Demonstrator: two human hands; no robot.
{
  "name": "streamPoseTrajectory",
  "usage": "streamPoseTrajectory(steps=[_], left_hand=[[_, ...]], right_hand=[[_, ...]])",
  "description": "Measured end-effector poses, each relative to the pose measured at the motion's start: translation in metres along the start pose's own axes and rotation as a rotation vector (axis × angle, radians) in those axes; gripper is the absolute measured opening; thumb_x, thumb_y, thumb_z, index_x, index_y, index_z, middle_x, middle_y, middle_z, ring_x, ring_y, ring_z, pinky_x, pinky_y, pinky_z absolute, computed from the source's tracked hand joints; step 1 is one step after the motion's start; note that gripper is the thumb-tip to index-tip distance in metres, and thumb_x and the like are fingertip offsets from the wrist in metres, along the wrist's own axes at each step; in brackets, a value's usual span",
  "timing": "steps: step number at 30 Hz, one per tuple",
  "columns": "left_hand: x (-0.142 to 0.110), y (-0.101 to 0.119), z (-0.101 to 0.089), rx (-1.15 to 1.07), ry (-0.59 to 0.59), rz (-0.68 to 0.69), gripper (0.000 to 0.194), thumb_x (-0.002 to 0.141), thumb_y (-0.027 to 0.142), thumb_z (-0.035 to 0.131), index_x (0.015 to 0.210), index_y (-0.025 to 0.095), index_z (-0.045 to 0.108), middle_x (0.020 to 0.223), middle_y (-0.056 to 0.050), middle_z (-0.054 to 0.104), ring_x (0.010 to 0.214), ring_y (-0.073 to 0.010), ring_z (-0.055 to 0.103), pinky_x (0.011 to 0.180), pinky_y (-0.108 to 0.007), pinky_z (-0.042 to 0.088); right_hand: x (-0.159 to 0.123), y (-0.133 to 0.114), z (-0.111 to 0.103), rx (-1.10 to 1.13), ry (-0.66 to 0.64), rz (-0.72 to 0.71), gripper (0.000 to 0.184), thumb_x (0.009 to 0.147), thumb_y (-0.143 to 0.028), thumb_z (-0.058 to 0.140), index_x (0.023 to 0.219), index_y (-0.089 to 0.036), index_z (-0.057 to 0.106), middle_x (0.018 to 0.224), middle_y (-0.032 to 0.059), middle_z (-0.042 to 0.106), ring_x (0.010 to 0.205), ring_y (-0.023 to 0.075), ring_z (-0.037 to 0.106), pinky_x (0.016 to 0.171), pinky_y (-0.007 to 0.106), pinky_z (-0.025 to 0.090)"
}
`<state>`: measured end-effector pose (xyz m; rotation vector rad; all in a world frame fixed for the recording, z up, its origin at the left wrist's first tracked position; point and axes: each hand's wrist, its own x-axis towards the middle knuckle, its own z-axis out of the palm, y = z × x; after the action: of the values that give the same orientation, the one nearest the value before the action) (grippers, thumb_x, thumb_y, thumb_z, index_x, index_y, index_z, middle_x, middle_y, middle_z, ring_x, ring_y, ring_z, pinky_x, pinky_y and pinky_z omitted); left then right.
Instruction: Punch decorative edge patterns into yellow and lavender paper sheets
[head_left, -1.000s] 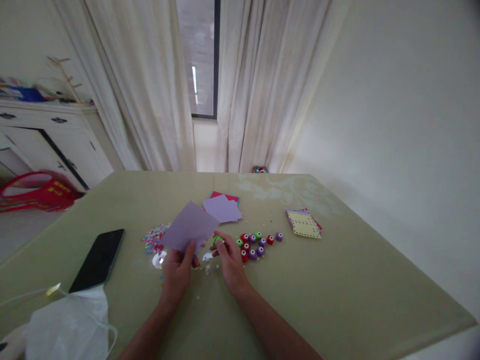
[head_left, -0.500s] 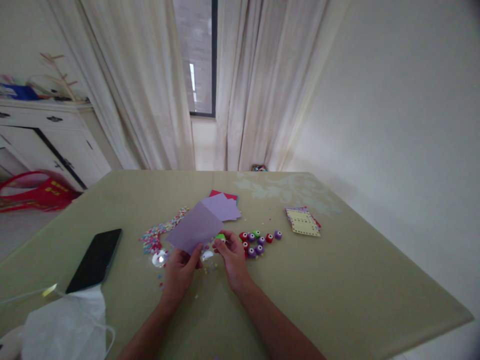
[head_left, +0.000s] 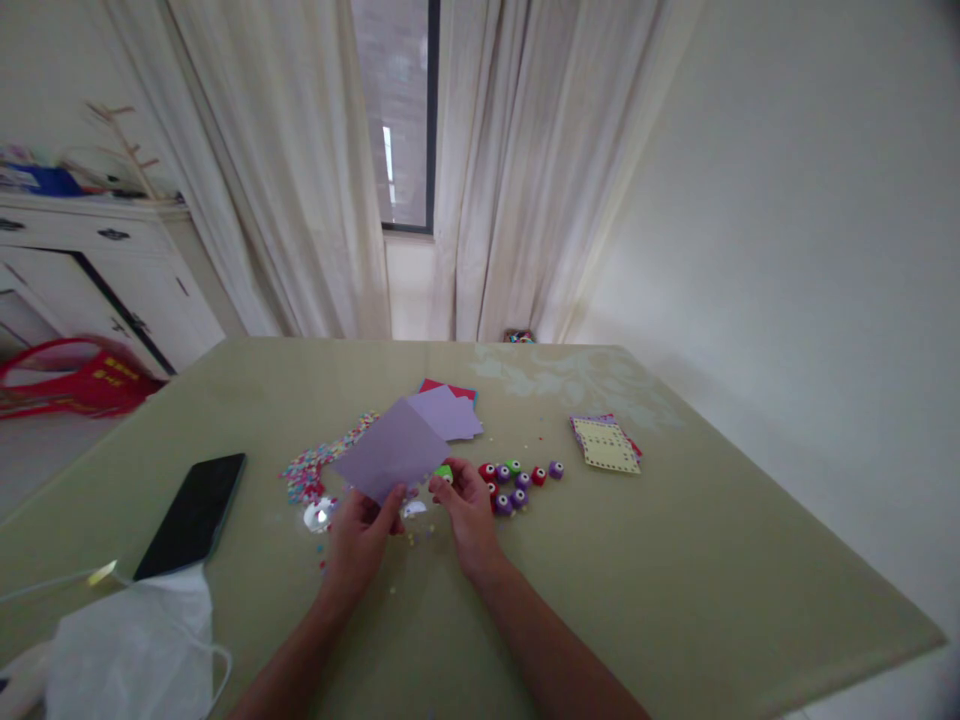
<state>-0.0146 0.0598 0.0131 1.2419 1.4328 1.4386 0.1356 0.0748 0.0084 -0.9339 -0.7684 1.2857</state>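
Note:
My left hand (head_left: 361, 540) is closed on the lower edge of a purple sheet of paper (head_left: 394, 448), thumb on top. In my right hand (head_left: 469, 515) a small green craft punch (head_left: 445, 473) is pinched beside the sheet's right corner; whether paper sits in its slot I cannot tell. Just right of that hand stand several red, purple and green craft punches (head_left: 521, 482). More purple paper (head_left: 450, 415) lies behind the held sheet, over red paper (head_left: 435, 384). Coloured paper confetti (head_left: 315, 470) is heaped to the left, with a few bits below my hands.
A stack of punched cards (head_left: 606, 445), pale yellow on top, lies to the right. On the left are a black phone (head_left: 193, 515), a white bag-like sheet (head_left: 135, 645) and a white cord (head_left: 45, 585). A shiny clear disc (head_left: 319, 515) lies by my left hand.
Both hands stay nearly in place. The purple sheet has tilted very slightly, and a bit more of the green craft punch shows. The view has shifted a little.

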Motion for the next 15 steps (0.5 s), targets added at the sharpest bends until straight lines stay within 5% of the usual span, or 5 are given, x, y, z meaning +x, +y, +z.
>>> streamPoseTrajectory(steps=[6,15], left_hand=[[-0.0039,0.0068,0.0036,-0.002,-0.023,-0.01,0.051,0.073,0.071,0.079,0.072,0.022,0.064,0.048,0.001,0.064,0.041,-0.0182,0.06,0.042,-0.027,0.045],[-0.0026,0.0044,0.0014,0.062,-0.032,-0.011,0.052,0.073,0.072,0.078,0.065,0.022,0.066,0.048,-0.002,0.065,0.042,-0.019,0.06,0.043,-0.027,0.045]], right_hand=[[-0.0035,-0.0023,0.0029,0.036,-0.079,-0.01,0.043,0.07,-0.042,0.092,0.103,-0.021,0.075,0.1,0.0035,0.078,0.081,0.0188,0.067,0.075,0.03,0.053],[-0.0054,-0.0091,0.0031,-0.02,0.046,-0.058,0.05,0.073,-0.052,0.089,0.106,-0.019,0.072,0.08,-0.0008,0.069,0.068,0.0153,0.059,0.063,0.027,0.047]])
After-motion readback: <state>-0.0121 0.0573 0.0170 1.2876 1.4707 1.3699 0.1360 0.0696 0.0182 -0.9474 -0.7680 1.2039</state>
